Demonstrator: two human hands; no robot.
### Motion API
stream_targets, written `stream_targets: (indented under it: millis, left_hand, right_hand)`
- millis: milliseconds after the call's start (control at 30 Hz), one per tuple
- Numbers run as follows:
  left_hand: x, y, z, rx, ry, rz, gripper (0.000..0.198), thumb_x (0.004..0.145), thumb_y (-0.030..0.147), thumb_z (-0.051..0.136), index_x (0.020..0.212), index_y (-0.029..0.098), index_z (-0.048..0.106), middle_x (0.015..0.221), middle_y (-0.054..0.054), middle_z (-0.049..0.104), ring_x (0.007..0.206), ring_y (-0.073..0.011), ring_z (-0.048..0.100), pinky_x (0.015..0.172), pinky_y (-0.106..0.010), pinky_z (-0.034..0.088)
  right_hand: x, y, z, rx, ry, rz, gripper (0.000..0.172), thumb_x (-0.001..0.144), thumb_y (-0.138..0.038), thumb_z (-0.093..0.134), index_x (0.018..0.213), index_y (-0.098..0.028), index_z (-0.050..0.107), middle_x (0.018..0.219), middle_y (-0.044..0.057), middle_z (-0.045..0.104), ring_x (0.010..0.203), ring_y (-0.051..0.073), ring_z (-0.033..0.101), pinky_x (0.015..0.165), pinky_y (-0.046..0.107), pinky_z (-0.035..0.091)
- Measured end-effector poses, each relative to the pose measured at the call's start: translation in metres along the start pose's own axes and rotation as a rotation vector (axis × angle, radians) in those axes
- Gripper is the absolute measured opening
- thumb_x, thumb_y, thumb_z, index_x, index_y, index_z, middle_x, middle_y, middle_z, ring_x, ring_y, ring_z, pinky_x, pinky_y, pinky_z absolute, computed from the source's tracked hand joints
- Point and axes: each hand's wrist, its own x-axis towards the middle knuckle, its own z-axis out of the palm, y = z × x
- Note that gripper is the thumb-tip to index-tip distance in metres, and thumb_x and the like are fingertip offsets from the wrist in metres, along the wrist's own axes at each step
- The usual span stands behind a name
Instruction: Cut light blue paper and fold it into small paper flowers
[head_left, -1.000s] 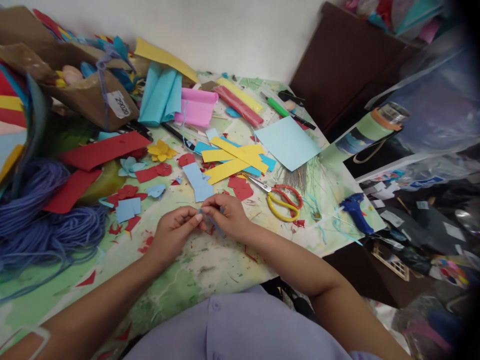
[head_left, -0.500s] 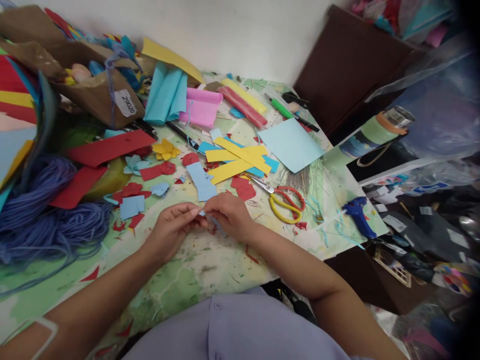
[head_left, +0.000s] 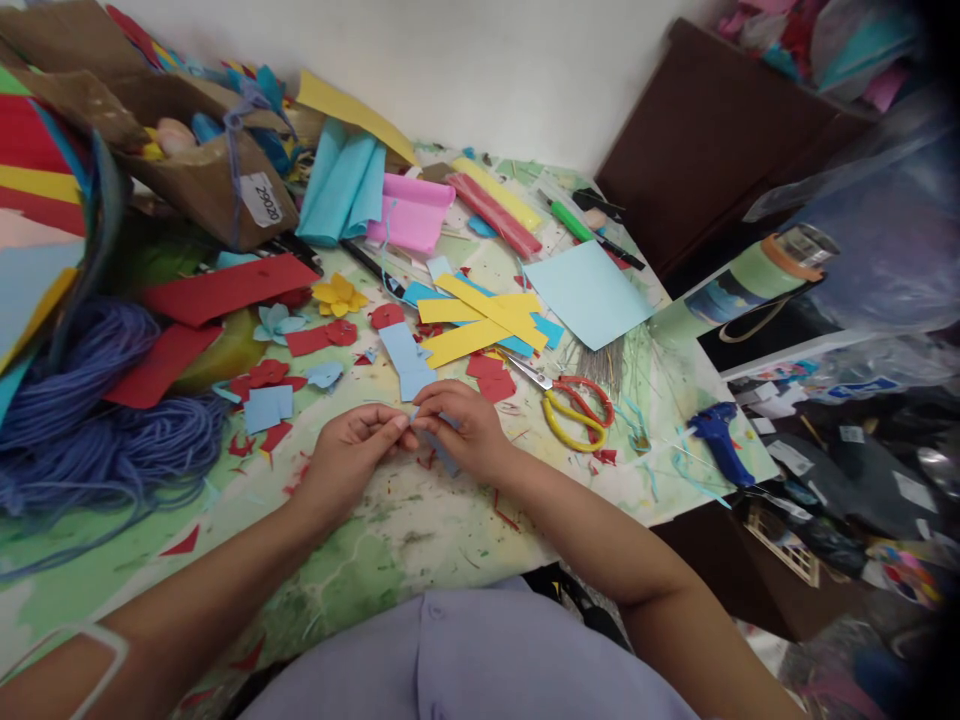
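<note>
Left hand (head_left: 346, 462), fingertips pinching a small light-blue paper strip (head_left: 444, 453), right hand (head_left: 459, 430) pinching the same strip, above the green-mottled worktop (head_left: 420, 535), red-and-yellow-handled scissors (head_left: 576, 418) toward its right edge

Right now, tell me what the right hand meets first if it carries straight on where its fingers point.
The left hand, it seems: the right hand aims at its fingertips over a light-blue paper strip, though depth is unclear here.

A white tag (head_left: 262, 199) on the brown paper bag (head_left: 196, 185) at the desk's (head_left: 420, 540) far left corner reads 20020, slightly tilted. Blue print on the plastic wrapping (head_left: 862, 388) beyond the right edge is too small to read
</note>
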Motion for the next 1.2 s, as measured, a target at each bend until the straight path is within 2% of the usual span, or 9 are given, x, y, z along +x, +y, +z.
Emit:
stream_targets:
  millis: [167, 333, 433, 633, 733, 933, 1000, 1100, 1200]
  left_hand:
    - [0.000, -0.002, -0.001, 0.017, -0.019, 0.023, 0.018, 0.072, 0.034, 0.071, 0.077, 0.017, 0.067, 0.065, -0.002, 0.069, 0.058, -0.0120, 0.059, 0.056, -0.022, 0.045]
    - [-0.001, -0.002, -0.002, 0.036, -0.058, 0.049, 0.018, 0.074, 0.032, 0.068, 0.085, 0.017, 0.069, 0.072, -0.004, 0.072, 0.066, -0.0142, 0.063, 0.064, -0.024, 0.048]
    - [-0.002, -0.001, -0.004, 0.164, -0.050, 0.092, 0.018, 0.073, 0.032, 0.069, 0.086, 0.020, 0.068, 0.077, -0.004, 0.073, 0.070, -0.0172, 0.066, 0.066, -0.027, 0.051]
    - [-0.002, -0.003, -0.011, 0.656, 0.037, 0.413, 0.014, 0.079, 0.035, 0.062, 0.083, 0.024, 0.070, 0.079, -0.002, 0.073, 0.073, -0.0195, 0.066, 0.070, -0.030, 0.048]
    - [-0.003, -0.001, -0.013, 0.771, 0.061, 0.518, 0.015, 0.080, 0.035, 0.059, 0.082, 0.024, 0.070, 0.078, -0.002, 0.072, 0.073, -0.0197, 0.065, 0.071, -0.031, 0.047]
    - [-0.003, -0.001, -0.012, 0.712, 0.055, 0.400, 0.017, 0.081, 0.037, 0.058, 0.080, 0.023, 0.068, 0.073, -0.001, 0.071, 0.067, -0.0183, 0.065, 0.065, -0.029, 0.046]
    - [-0.003, -0.001, -0.012, 0.670, 0.060, 0.368, 0.017, 0.080, 0.037, 0.060, 0.079, 0.023, 0.068, 0.073, -0.001, 0.071, 0.067, -0.0180, 0.065, 0.064, -0.028, 0.047]
    - [-0.002, -0.001, -0.011, 0.636, 0.070, 0.361, 0.016, 0.078, 0.038, 0.062, 0.078, 0.023, 0.068, 0.073, -0.001, 0.071, 0.065, -0.0173, 0.064, 0.061, -0.027, 0.047]
    - [-0.003, -0.001, -0.011, 0.648, 0.081, 0.373, 0.016, 0.076, 0.038, 0.063, 0.077, 0.023, 0.068, 0.072, -0.001, 0.071, 0.064, -0.0173, 0.064, 0.060, -0.027, 0.047]
  right_hand:
    - [0.001, -0.004, 0.004, 0.132, 0.101, 0.098, 0.013, 0.084, -0.024, 0.060, 0.073, -0.018, 0.060, 0.085, 0.005, 0.066, 0.086, 0.015, 0.061, 0.081, 0.029, 0.048]
    - [0.002, -0.005, 0.003, 0.184, 0.097, 0.166, 0.016, 0.083, -0.024, 0.060, 0.069, -0.018, 0.060, 0.084, 0.004, 0.066, 0.085, 0.015, 0.061, 0.082, 0.029, 0.047]
    - [0.002, -0.006, 0.002, 0.181, 0.087, 0.175, 0.016, 0.084, -0.025, 0.059, 0.069, -0.018, 0.059, 0.084, 0.004, 0.066, 0.085, 0.015, 0.061, 0.082, 0.029, 0.047]
    - [0.000, -0.007, 0.004, 0.180, 0.073, 0.129, 0.015, 0.085, -0.024, 0.057, 0.072, -0.018, 0.059, 0.086, 0.004, 0.066, 0.088, 0.015, 0.061, 0.083, 0.030, 0.046]
    - [0.000, -0.006, 0.005, 0.173, 0.057, 0.133, 0.016, 0.085, -0.026, 0.057, 0.071, -0.018, 0.059, 0.085, 0.004, 0.066, 0.087, 0.015, 0.061, 0.084, 0.031, 0.046]
    - [-0.002, -0.004, 0.008, 0.224, 0.062, 0.175, 0.015, 0.083, -0.026, 0.059, 0.071, -0.019, 0.059, 0.085, 0.004, 0.065, 0.087, 0.015, 0.060, 0.083, 0.030, 0.047]
    - [-0.003, -0.003, 0.010, 0.259, 0.067, 0.212, 0.011, 0.082, -0.028, 0.061, 0.078, -0.019, 0.060, 0.087, 0.004, 0.064, 0.086, 0.015, 0.060, 0.081, 0.030, 0.048]
    - [-0.003, -0.001, 0.012, 0.324, 0.056, 0.314, 0.027, 0.075, -0.037, 0.069, 0.091, -0.019, 0.060, 0.088, 0.003, 0.061, 0.078, 0.013, 0.058, 0.075, 0.029, 0.050]
    - [-0.003, 0.000, 0.012, 0.353, 0.043, 0.361, 0.034, 0.070, -0.042, 0.073, 0.091, -0.019, 0.059, 0.083, 0.001, 0.059, 0.072, 0.012, 0.056, 0.071, 0.027, 0.050]
